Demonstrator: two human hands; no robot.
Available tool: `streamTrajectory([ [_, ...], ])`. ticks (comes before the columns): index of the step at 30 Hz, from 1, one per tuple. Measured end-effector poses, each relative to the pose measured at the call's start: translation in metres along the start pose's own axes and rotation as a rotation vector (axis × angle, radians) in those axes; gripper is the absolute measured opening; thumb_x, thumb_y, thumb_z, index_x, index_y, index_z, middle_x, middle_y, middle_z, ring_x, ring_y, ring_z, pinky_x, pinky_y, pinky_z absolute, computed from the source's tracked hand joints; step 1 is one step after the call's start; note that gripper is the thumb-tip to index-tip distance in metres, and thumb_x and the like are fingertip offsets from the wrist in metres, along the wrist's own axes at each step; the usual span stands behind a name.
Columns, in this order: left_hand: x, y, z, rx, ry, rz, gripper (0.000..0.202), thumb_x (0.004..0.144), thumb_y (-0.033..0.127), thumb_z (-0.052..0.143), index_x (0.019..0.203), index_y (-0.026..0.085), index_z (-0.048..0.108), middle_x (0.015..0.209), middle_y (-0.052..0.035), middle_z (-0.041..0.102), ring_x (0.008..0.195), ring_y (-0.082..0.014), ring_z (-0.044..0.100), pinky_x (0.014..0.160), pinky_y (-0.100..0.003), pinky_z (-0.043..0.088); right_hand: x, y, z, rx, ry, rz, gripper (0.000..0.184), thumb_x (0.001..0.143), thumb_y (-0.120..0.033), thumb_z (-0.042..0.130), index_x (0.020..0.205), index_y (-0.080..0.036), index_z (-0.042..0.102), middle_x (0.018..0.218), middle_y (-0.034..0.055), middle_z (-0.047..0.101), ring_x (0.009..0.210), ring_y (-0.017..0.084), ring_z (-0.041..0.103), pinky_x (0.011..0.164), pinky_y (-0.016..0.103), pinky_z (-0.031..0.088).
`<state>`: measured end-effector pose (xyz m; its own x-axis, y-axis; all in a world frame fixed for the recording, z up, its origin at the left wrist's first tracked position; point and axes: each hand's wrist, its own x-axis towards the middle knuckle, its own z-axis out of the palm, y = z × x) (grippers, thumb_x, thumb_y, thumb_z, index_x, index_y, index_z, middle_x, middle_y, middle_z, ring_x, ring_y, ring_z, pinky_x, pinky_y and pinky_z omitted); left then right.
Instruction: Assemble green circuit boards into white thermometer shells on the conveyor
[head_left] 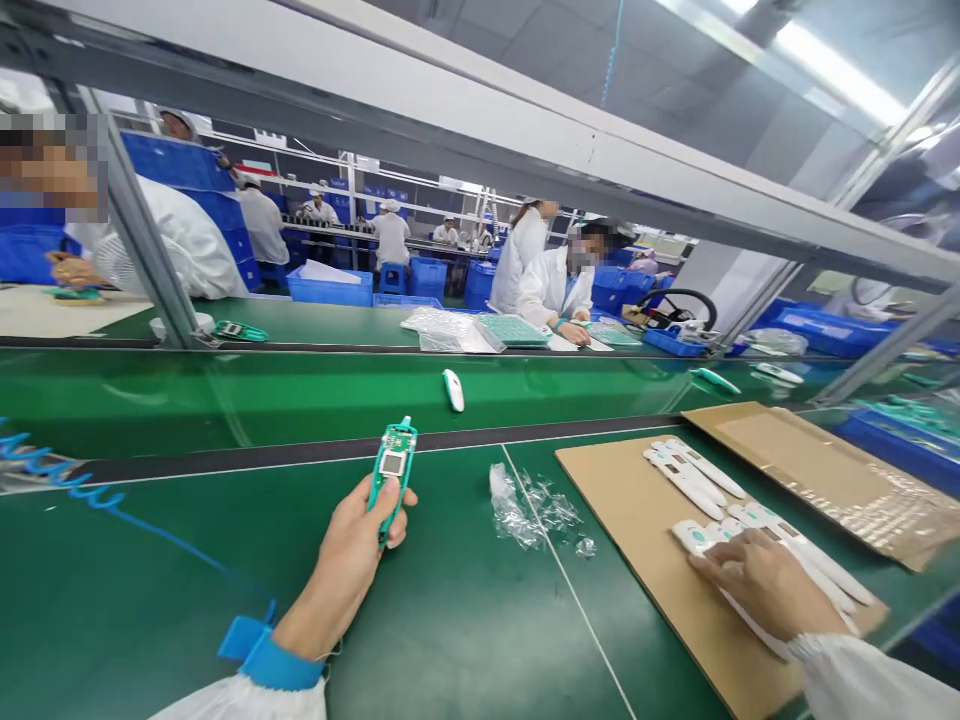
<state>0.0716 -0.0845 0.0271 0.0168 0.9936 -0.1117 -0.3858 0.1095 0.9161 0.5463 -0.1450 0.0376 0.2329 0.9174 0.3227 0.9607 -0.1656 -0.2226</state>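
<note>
Head view: left hand grips green circuit board, base hidden; right hand covers white casings.

The right hand hides some white casings; the circuit board's print is unreadable.

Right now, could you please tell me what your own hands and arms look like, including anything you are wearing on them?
The left hand and right hand are bare, with no gloves. The left sleeve is white and ends in a blue wrist band with a flat blue tab. A blue coiled cord lies nearby. The white right sleeve ends in a gathered white cuff.
</note>
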Motion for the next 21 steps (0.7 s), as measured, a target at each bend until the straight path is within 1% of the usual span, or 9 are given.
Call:
streamTrajectory([
  [3, -0.001, -0.003, 0.001, 0.053, 0.015, 0.014, 0.054, 0.076, 0.065, 0.068, 0.088, 0.013, 0.061, 0.076, -0.0039, 0.062, 0.048, -0.0047, 0.039, 0.043, -0.021, 0.027, 0.014, -0.047, -0.007, 0.169, -0.163, -0.011, 0.040, 0.068, -0.064, 0.059, 0.066, -0.028, 0.076, 0.088, 0.0158, 0.071, 0.085, 0.033, 0.067, 0.075, 0.045, 0.048],
  [6, -0.003, -0.005, 0.001, 0.131, 0.022, 0.005, 0.068, 0.081, 0.077, 0.048, 0.084, 0.011, 0.064, 0.063, -0.0048, 0.060, 0.045, -0.0070, 0.038, 0.043, -0.023, 0.027, 0.020, -0.122, -0.005, 0.457, -0.352, 0.009, 0.050, 0.073, -0.072, 0.058, 0.066, -0.024, 0.069, 0.075, 0.0100, 0.068, 0.075, 0.028, 0.065, 0.070, 0.039, 0.047],
  [8, -0.004, -0.005, 0.000, 0.202, 0.015, 0.025, 0.070, 0.084, 0.077, 0.042, 0.086, 0.011, 0.066, 0.063, -0.0064, 0.062, 0.047, -0.0085, 0.041, 0.045, -0.024, 0.030, 0.016, -0.178, 0.008, 0.703, -0.396, 0.004, 0.051, 0.075, -0.072, 0.061, 0.069, -0.022, 0.066, 0.072, 0.0065, 0.066, 0.073, 0.026, 0.061, 0.068, 0.036, 0.047],
  [10, -0.004, -0.005, 0.000, 0.266, 0.006, 0.083, 0.062, 0.087, 0.070, 0.047, 0.103, 0.013, 0.067, 0.079, -0.0093, 0.070, 0.054, -0.0100, 0.048, 0.051, -0.024, 0.036, 0.008, -0.231, 0.030, 1.007, -0.466, 0.047, 0.047, 0.076, -0.069, 0.067, 0.074, -0.022, 0.061, 0.076, 0.0062, 0.067, 0.076, 0.025, 0.062, 0.070, 0.036, 0.048],
  [13, -0.004, -0.005, -0.004, 0.339, -0.009, 0.147, 0.052, 0.087, 0.058, 0.058, 0.120, 0.018, 0.063, 0.098, -0.0093, 0.074, 0.073, -0.0148, 0.062, 0.065, -0.026, 0.045, -0.008, -0.295, 0.067, 1.386, -0.559, 0.098, 0.045, 0.074, -0.062, 0.075, 0.078, -0.022, 0.056, 0.087, 0.0071, 0.072, 0.089, 0.026, 0.066, 0.083, 0.039, 0.049],
  [15, -0.004, -0.005, -0.007, 0.400, 0.023, 0.169, 0.048, 0.085, 0.053, 0.064, 0.120, 0.020, 0.064, 0.103, -0.0086, 0.074, 0.089, -0.0194, 0.066, 0.076, -0.029, 0.048, -0.017, -0.322, 0.085, 1.531, -0.594, 0.107, 0.044, 0.076, -0.060, 0.075, 0.085, -0.022, 0.055, 0.090, 0.0065, 0.072, 0.090, 0.024, 0.066, 0.090, 0.042, 0.049],
  [17, -0.004, -0.004, -0.009, 0.466, 0.082, 0.176, 0.046, 0.083, 0.050, 0.068, 0.119, 0.021, 0.066, 0.103, -0.0073, 0.074, 0.095, -0.0223, 0.067, 0.081, -0.031, 0.050, -0.023, -0.334, 0.096, 1.617, -0.627, 0.109, 0.045, 0.078, -0.058, 0.075, 0.095, -0.022, 0.054, 0.090, 0.0057, 0.073, 0.088, 0.023, 0.067, 0.092, 0.044, 0.048],
  [19, -0.006, -0.003, -0.010, 0.501, 0.105, 0.170, 0.045, 0.081, 0.048, 0.070, 0.118, 0.022, 0.068, 0.103, -0.0063, 0.074, 0.094, -0.0230, 0.068, 0.082, -0.032, 0.051, -0.025, -0.335, 0.100, 1.673, -0.637, 0.110, 0.052, 0.077, -0.055, 0.077, 0.108, -0.023, 0.053, 0.095, 0.0054, 0.073, 0.088, 0.023, 0.068, 0.093, 0.044, 0.049],
  [21, -0.008, -0.001, -0.007, 0.494, 0.064, 0.158, 0.044, 0.082, 0.047, 0.070, 0.118, 0.023, 0.068, 0.107, -0.0056, 0.074, 0.099, -0.0230, 0.068, 0.086, -0.032, 0.052, -0.025, -0.330, 0.100, 1.707, -0.628, 0.113, 0.063, 0.076, -0.053, 0.079, 0.123, -0.025, 0.049, 0.100, 0.0051, 0.073, 0.089, 0.023, 0.068, 0.091, 0.044, 0.050],
])
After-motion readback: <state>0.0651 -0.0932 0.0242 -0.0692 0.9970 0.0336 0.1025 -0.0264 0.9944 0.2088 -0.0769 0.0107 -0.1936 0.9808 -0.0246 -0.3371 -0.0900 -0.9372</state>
